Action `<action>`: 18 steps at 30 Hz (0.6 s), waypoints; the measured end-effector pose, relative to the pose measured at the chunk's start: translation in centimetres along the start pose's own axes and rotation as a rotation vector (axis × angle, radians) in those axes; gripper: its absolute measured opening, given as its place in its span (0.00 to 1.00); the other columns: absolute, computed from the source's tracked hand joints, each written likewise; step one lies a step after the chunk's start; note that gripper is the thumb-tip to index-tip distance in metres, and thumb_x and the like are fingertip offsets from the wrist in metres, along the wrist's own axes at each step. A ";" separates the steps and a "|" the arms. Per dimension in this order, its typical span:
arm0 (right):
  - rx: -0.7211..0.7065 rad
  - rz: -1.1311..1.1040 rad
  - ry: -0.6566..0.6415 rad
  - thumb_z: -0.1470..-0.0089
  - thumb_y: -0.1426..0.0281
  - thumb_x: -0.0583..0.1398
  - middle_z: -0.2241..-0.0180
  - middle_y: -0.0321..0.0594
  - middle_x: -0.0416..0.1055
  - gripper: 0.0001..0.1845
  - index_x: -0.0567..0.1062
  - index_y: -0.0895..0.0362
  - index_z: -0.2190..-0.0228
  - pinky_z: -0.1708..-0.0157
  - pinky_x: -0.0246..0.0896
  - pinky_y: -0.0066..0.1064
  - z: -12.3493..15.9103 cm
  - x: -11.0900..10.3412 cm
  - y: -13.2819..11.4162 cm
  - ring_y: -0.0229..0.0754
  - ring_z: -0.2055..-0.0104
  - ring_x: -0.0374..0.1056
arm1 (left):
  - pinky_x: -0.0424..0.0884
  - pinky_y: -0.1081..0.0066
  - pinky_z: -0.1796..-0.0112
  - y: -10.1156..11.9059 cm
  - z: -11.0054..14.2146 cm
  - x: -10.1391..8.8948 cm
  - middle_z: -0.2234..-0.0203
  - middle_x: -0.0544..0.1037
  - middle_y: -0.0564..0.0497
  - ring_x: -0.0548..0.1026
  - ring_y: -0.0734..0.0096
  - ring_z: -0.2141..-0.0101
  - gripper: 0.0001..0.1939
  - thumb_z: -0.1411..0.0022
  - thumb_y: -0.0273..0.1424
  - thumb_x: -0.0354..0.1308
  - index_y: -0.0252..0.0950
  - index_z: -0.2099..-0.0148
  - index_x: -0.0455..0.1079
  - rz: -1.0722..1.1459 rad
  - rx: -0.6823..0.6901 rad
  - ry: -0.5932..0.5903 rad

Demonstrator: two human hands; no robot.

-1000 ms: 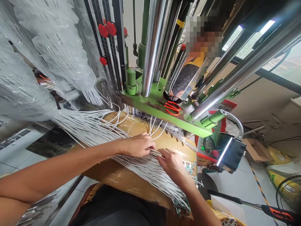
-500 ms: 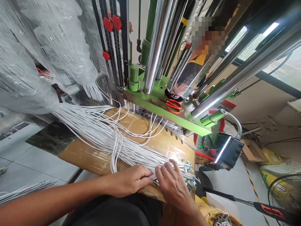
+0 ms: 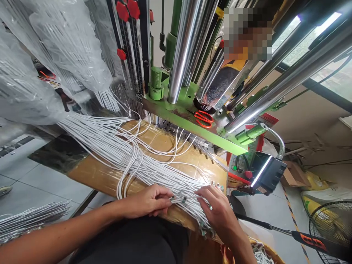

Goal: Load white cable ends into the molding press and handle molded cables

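Observation:
A thick bundle of white cables (image 3: 110, 146) lies across the brown tabletop (image 3: 101, 176), its ends carrying small green and clear connectors (image 3: 203, 231) at the right. My left hand (image 3: 150, 201) is closed in a pinch on white cables near the table's front edge; their tips with small connectors (image 3: 183, 199) stick out past my thumb. My right hand (image 3: 218, 209) is curled over the bundle's right end. Its thumb and fingers close on a thin white strand, partly hidden, just right of those tips.
Behind the table stands a green press (image 3: 176, 113) with steel columns; red-handled scissors (image 3: 203, 119) lie on its plate. Several loose cables run under it. A black lamp (image 3: 268, 176) is at the right, a fan (image 3: 331, 227) lower right, plastic-wrapped cables (image 3: 68, 44) hang left.
My hands have moved apart, the right one shifting right. Cable tips with connectors now show between them, raised over the bundle. The view has shifted slightly.

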State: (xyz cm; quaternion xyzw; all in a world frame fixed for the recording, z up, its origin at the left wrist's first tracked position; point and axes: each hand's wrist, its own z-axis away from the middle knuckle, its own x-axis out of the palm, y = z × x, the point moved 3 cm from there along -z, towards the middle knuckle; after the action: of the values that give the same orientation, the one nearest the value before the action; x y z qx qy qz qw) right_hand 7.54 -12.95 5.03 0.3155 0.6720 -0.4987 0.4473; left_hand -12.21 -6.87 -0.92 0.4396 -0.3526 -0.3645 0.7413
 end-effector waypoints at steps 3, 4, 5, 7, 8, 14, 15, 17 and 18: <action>-0.054 -0.079 0.001 0.39 0.76 0.52 0.67 0.40 0.72 0.11 0.74 0.55 0.64 0.65 0.64 0.27 -0.2 0.1 -0.8 0.38 0.65 0.69 | 0.59 0.76 0.76 -0.3 -0.5 0.0 0.80 0.68 0.55 0.63 0.76 0.79 0.18 0.42 0.44 0.59 0.32 0.69 0.69 0.103 0.023 -0.002; -0.086 -0.067 -0.013 0.39 0.76 0.51 0.68 0.40 0.72 0.12 0.74 0.56 0.63 0.66 0.64 0.27 -0.2 0.3 -1.4 0.39 0.66 0.69 | 0.59 0.76 0.76 -0.3 -0.6 0.0 0.80 0.66 0.56 0.63 0.76 0.79 0.18 0.43 0.44 0.60 0.32 0.69 0.70 0.129 0.031 -0.011; -0.105 -0.060 -0.026 0.40 0.77 0.52 0.68 0.40 0.73 0.12 0.74 0.56 0.62 0.66 0.65 0.28 -0.3 0.4 -1.8 0.39 0.66 0.69 | 0.59 0.76 0.75 -0.3 -0.7 0.2 0.81 0.66 0.56 0.63 0.76 0.79 0.18 0.43 0.44 0.60 0.31 0.69 0.72 0.152 0.037 -0.018; -0.067 -0.111 -0.031 0.42 0.75 0.54 0.63 0.42 0.73 0.12 0.73 0.55 0.58 0.61 0.67 0.31 -0.6 0.3 -2.3 0.42 0.61 0.70 | 0.59 0.75 0.75 -0.2 -0.9 0.3 0.81 0.67 0.55 0.63 0.76 0.79 0.19 0.44 0.45 0.61 0.31 0.68 0.74 0.186 0.029 -0.023; -0.011 -0.159 -0.011 0.43 0.73 0.56 0.57 0.44 0.73 0.16 0.70 0.54 0.52 0.56 0.67 0.34 -0.7 0.1 -2.2 0.44 0.54 0.69 | 0.59 0.75 0.75 0.0 -0.9 0.5 0.81 0.67 0.55 0.64 0.76 0.79 0.19 0.44 0.45 0.61 0.31 0.68 0.74 0.206 0.013 -0.029; 0.039 -0.368 -0.079 0.38 0.65 0.53 0.36 0.46 0.53 0.34 0.47 0.53 0.35 0.39 0.53 0.41 -2.5 2.2 -2.0 0.44 0.34 0.49 | 0.56 0.75 0.77 1.1 -2.2 0.8 0.82 0.70 0.55 0.61 0.79 0.81 0.17 0.52 0.41 0.68 0.30 0.70 0.75 0.403 0.043 0.072; 0.029 -0.382 -0.084 0.38 0.66 0.52 0.37 0.45 0.56 0.30 0.53 0.53 0.37 0.40 0.55 0.39 -2.9 2.5 -1.2 0.43 0.35 0.52 | 0.55 0.76 0.78 1.0 -2.5 0.7 0.81 0.71 0.54 0.61 0.80 0.81 0.17 0.53 0.40 0.69 0.30 0.69 0.75 0.439 0.042 0.110; 0.158 -0.285 0.054 0.36 0.67 0.48 0.43 0.47 0.65 0.22 0.64 0.55 0.43 0.43 0.59 0.39 -3.7 2.3 2.1 0.43 0.40 0.61 | 0.54 0.76 0.78 0.8 -2.7 0.4 0.76 0.76 0.50 0.63 0.81 0.81 0.19 0.54 0.38 0.70 0.29 0.65 0.74 0.504 -0.008 0.161; 0.273 -0.174 0.165 0.36 0.69 0.47 0.46 0.49 0.68 0.21 0.68 0.58 0.46 0.44 0.60 0.41 -3.8 1.8 4.4 0.44 0.43 0.63 | 0.54 0.77 0.78 0.7 -2.7 0.2 0.74 0.77 0.48 0.64 0.81 0.81 0.20 0.55 0.37 0.70 0.29 0.62 0.74 0.526 -0.038 0.182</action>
State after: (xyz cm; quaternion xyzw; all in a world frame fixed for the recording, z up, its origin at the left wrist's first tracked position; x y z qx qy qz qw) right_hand 9.53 -7.99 2.06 0.3539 0.6573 -0.5946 0.2986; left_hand -9.74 -5.72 -1.25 0.3500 -0.3798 -0.1250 0.8471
